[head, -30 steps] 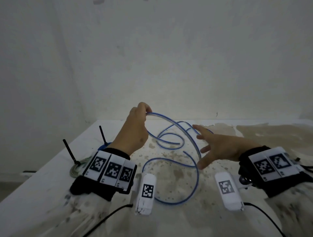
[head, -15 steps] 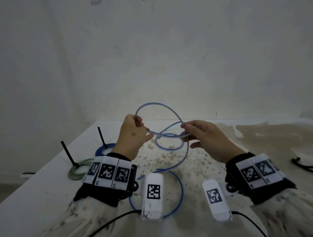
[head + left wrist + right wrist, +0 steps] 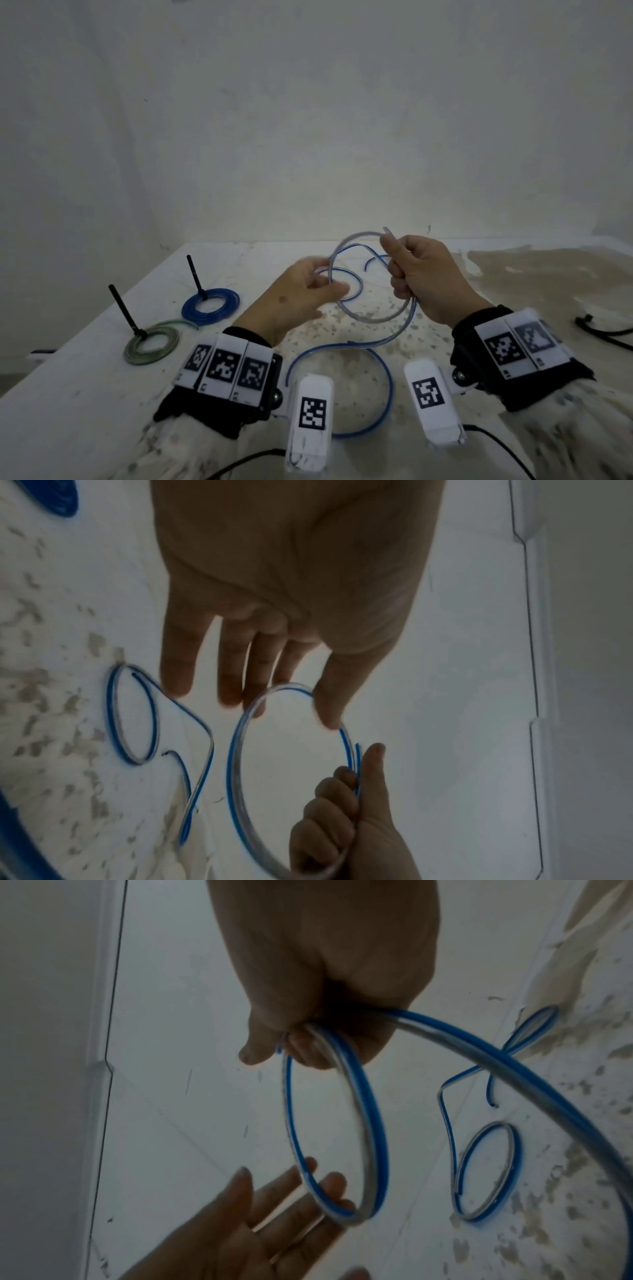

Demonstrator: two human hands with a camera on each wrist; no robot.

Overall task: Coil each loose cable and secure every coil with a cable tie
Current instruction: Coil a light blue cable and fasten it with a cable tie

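A blue-and-clear cable [image 3: 391, 387] lies partly on the stained white table [image 3: 85, 394], with one loop lifted between my hands. My right hand [image 3: 394, 260] grips that loop where its turns overlap, and the cable's end sticks up past the thumb. The fist [image 3: 301, 1045] is closed round the cable [image 3: 373, 1123]. My left hand [image 3: 329, 281] is open with straight fingers, and the loop's left side passes between thumb and fingers. In the left wrist view the fingertips [image 3: 253, 699] touch the loop [image 3: 236, 750]. More cable curls on the table behind [image 3: 133, 715].
At the left lie a tied blue coil [image 3: 210, 303] and a tied green coil [image 3: 150, 344], each with a black tie tail standing up. A black cable [image 3: 596, 327] lies at the right edge. A white wall runs behind the table.
The right hand, open a second ago, took hold of the cable and raised a loop. The left hand has let go of its pinch and now lies open against the loop.
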